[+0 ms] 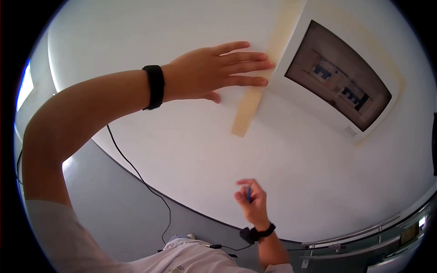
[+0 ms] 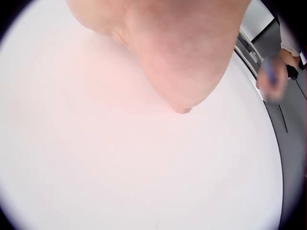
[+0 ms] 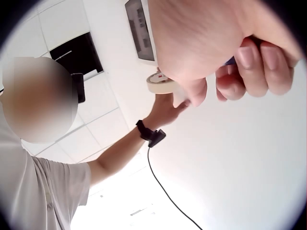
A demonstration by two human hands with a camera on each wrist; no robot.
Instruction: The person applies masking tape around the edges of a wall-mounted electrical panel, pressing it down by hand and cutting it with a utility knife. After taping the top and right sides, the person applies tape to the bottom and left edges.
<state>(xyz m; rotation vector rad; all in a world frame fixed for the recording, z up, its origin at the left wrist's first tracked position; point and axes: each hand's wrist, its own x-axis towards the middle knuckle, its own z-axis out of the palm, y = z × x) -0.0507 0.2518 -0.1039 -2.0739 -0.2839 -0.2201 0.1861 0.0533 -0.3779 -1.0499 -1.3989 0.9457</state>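
Note:
My left hand [image 1: 211,68] lies against the white upright surface [image 1: 182,141], fingers spread and straight. Its fingertips reach a strip of beige masking tape [image 1: 246,113] that runs beside a framed panel window [image 1: 339,75]. Lower down, held away from the surface, my right hand [image 1: 254,202] has its fingers curled round a slim blue thing [image 1: 248,194], most of which is hidden in the grip. A masking tape roll [image 3: 161,85] appears in the right wrist view, just above the left hand. In the left wrist view the heel of the left hand fills the top.
More tape [image 1: 400,82] edges the panel's far side. A thin black cable [image 1: 141,179] hangs at the left, and another runs from the right wristband [image 1: 259,233]. Metal rails [image 1: 355,236] stand at lower right. Grey floor [image 1: 118,200] shows below the surface's edge.

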